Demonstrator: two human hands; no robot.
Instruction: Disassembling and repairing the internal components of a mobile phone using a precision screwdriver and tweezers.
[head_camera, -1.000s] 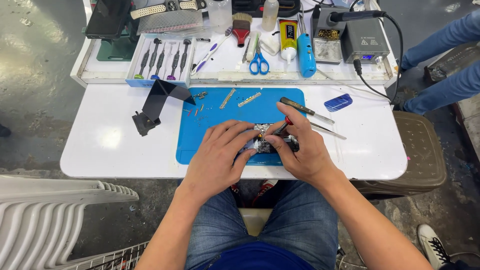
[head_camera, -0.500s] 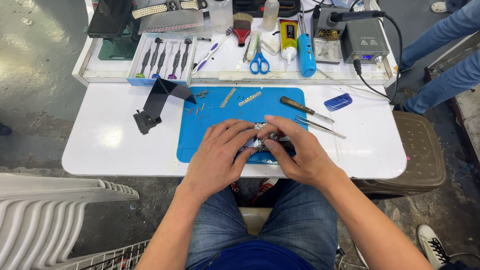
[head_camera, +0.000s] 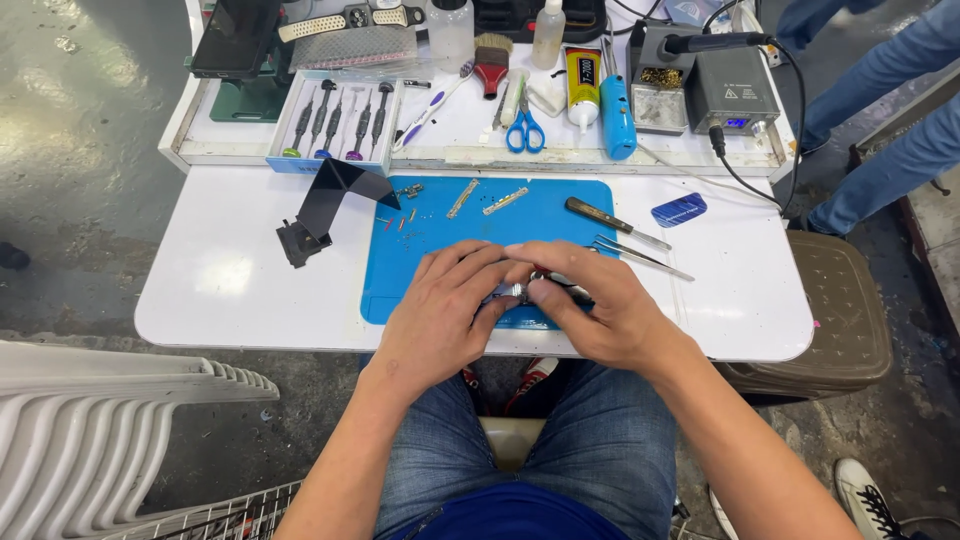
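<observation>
Over the front edge of a blue work mat (head_camera: 440, 250), my left hand (head_camera: 445, 310) and my right hand (head_camera: 590, 305) are closed together around a small dark device with a metal frame (head_camera: 520, 291). Most of the device is hidden by my fingers. Beyond my right hand lie a dark-handled screwdriver (head_camera: 612, 222) and tweezers (head_camera: 640, 257). Two thin metal strips (head_camera: 484, 198) and several tiny screws (head_camera: 398, 222) rest on the far part of the mat.
A black bent stand (head_camera: 325, 208) sits left of the mat on the white table (head_camera: 220, 280). Behind it, a tray (head_camera: 190, 120) holds a screwdriver set (head_camera: 335, 118), scissors (head_camera: 525, 125), glue tube (head_camera: 583, 80), brush and soldering station (head_camera: 715, 85). Another person's jeans-clad legs (head_camera: 880, 120) are at the right.
Both hands stayed clasped on the device at the mat's front edge; the fingers shifted slightly around it. The view moved a little.
</observation>
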